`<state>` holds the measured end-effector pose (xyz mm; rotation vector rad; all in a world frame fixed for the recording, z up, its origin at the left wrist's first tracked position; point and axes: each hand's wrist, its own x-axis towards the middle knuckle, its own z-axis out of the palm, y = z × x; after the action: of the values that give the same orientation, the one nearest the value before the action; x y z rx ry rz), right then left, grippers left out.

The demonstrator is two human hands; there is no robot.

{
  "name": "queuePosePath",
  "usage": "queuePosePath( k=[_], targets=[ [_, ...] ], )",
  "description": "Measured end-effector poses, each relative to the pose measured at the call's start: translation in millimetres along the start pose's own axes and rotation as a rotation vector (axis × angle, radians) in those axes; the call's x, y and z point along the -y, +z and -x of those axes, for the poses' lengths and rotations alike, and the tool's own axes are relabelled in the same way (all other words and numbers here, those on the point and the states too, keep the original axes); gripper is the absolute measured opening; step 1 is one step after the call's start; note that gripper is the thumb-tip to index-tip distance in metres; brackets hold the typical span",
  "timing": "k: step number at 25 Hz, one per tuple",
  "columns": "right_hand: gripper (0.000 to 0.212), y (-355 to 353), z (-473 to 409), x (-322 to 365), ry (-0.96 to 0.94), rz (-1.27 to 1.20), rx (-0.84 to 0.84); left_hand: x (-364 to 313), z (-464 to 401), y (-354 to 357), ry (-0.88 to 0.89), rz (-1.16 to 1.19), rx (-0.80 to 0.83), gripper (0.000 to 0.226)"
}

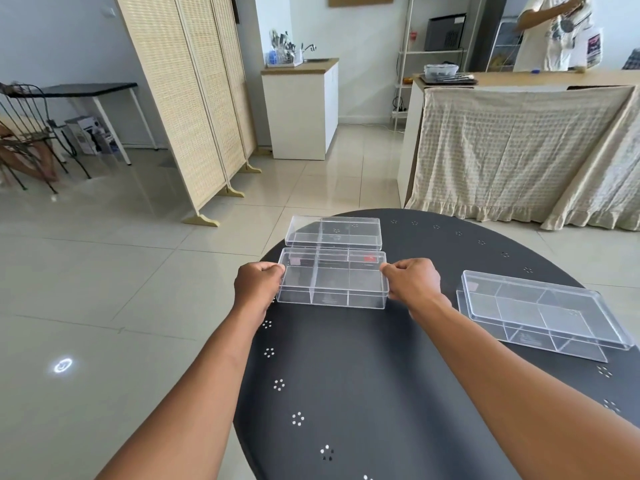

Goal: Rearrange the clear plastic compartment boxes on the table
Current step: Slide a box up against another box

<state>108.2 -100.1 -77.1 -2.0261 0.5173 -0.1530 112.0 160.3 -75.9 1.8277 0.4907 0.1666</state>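
Observation:
Three clear plastic compartment boxes lie on a round black table (363,375). I hold the middle box (332,280) by its short ends: my left hand (258,285) grips its left end, my right hand (412,282) its right end. Whether it rests on the table or hangs just above it I cannot tell. A second box (334,232) sits right behind it at the table's far left edge, partly overhanging the rim. The third box (540,315) lies at the right, turned at an angle, its lid shifted off its base.
The table's left edge runs close to my left hand, with tiled floor (104,271) beyond. A folding wicker screen (194,98) stands at the left, a cloth-draped counter (519,147) at the back right with another person (557,32) behind it.

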Motion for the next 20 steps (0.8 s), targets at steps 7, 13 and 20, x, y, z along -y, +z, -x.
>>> queuePosePath(
  k=[7, 13, 20],
  targets=[
    [0.056, 5, -5, 5, 0.021, 0.001, -0.005, 0, -14, 2, 0.002, 0.001, 0.025, 0.014],
    [0.054, 4, -4, 8, 0.021, 0.003, 0.007, 0, -20, 3, 0.0, 0.002, 0.045, 0.012],
    [0.05, -13, 4, 6, -0.025, -0.038, 0.04, -9, 2, -3, 0.105, -0.051, -0.039, 0.016]
  ],
)
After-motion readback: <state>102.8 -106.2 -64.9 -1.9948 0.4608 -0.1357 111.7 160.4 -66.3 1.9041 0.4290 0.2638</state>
